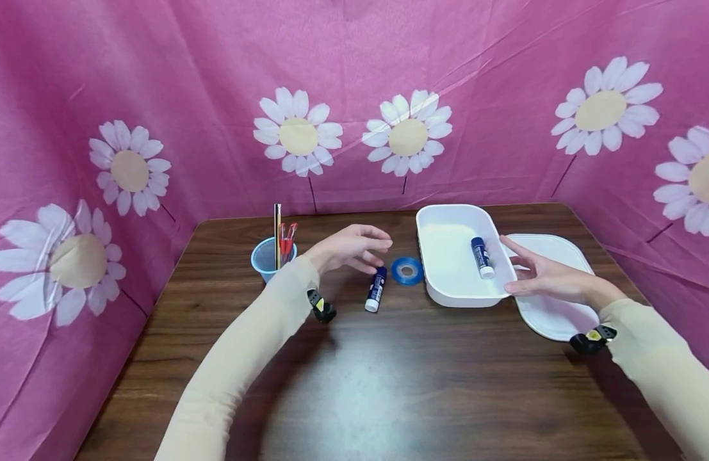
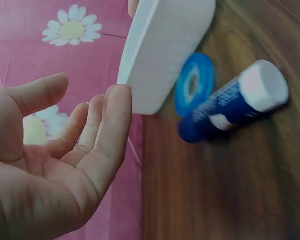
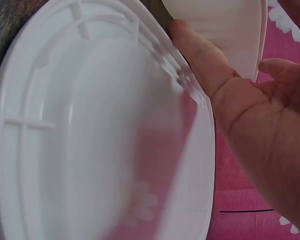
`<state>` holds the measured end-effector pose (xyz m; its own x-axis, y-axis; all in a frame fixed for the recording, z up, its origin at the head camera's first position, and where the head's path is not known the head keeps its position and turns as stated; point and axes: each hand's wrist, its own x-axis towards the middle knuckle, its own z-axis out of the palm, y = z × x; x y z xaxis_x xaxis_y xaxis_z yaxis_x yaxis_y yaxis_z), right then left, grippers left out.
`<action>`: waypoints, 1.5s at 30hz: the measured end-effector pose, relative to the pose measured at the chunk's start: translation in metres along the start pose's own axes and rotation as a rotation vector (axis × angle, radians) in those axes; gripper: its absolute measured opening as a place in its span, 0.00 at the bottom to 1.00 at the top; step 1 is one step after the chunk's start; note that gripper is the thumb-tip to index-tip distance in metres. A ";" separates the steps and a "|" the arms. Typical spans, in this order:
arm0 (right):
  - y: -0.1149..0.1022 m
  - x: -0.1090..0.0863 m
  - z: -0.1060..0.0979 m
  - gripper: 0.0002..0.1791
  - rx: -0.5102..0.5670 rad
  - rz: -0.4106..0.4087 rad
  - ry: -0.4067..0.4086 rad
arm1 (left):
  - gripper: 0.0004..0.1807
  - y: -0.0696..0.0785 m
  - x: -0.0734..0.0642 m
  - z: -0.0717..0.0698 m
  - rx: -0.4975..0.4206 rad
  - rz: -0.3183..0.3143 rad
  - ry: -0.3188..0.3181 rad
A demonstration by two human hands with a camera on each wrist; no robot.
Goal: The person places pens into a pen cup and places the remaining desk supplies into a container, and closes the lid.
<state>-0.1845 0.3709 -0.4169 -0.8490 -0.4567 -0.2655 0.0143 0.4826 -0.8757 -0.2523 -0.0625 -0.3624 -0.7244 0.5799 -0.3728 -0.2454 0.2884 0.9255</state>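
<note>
My left hand (image 1: 354, 248) hovers over the table with fingers apart and loosely bent, holding nothing. Just below its fingertips lies a dark blue glue stick (image 1: 376, 289) with a white end, also seen close in the left wrist view. Beside that is a roll of blue tape (image 1: 407, 271). My right hand (image 1: 541, 272) touches the right side of a white plastic box (image 1: 455, 299), thumb near the front corner and fingers along the wall. A second blue glue stick (image 1: 482, 257) lies inside the box.
A white lid (image 1: 553, 330) lies on the table right of the box, partly under my right hand. At the left, behind my left forearm, stands a blue cup (image 1: 264, 256) with red pens (image 1: 286, 240) and pencils (image 1: 277, 224). Pink flowered cloth (image 1: 354, 57) surrounds the wooden table (image 1: 354, 384).
</note>
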 end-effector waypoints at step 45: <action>0.004 -0.001 0.004 0.58 0.013 -0.017 0.021 | 0.39 -0.067 0.001 0.015 0.302 -0.013 0.182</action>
<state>-0.1817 0.3704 -0.4214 -0.8602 -0.4490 -0.2418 0.0061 0.4649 -0.8853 -0.2276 -0.0699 -0.4258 -0.8319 0.4378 -0.3409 -0.0728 0.5230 0.8492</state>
